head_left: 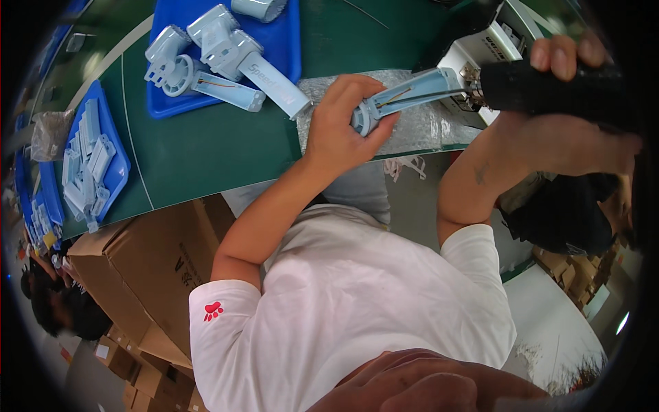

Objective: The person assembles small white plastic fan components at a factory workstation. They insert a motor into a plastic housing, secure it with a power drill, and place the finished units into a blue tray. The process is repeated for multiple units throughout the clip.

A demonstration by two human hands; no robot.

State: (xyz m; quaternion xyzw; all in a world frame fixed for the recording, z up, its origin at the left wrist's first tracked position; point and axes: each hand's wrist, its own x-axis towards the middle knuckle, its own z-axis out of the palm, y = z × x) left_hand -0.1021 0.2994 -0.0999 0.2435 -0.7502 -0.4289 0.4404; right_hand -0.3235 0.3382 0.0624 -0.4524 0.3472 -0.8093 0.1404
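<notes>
My left hand [343, 120] is closed around the round end of a light-blue plastic fan handle shell [419, 89]. The shell's hollow side faces up, with a thin brown-red wire inside. In my right hand [564, 58] is a black electric screwdriver [549, 88], the fingers wrapped over its body. Its long thin bit points left and lies along the inside of the shell; I cannot make out whether the tip touches a screw. Beneath the shell is clear bubble wrap [405, 134] on the green table [226, 147].
A blue tray [292, 41] holds several light-blue fan bodies [226, 44] at the back. Another blue tray [122, 172] carries several slim light-blue parts [86, 161] on the left. An open white box [491, 44] stands behind the screwdriver. Below the table's left edge is a cardboard carton [151, 268].
</notes>
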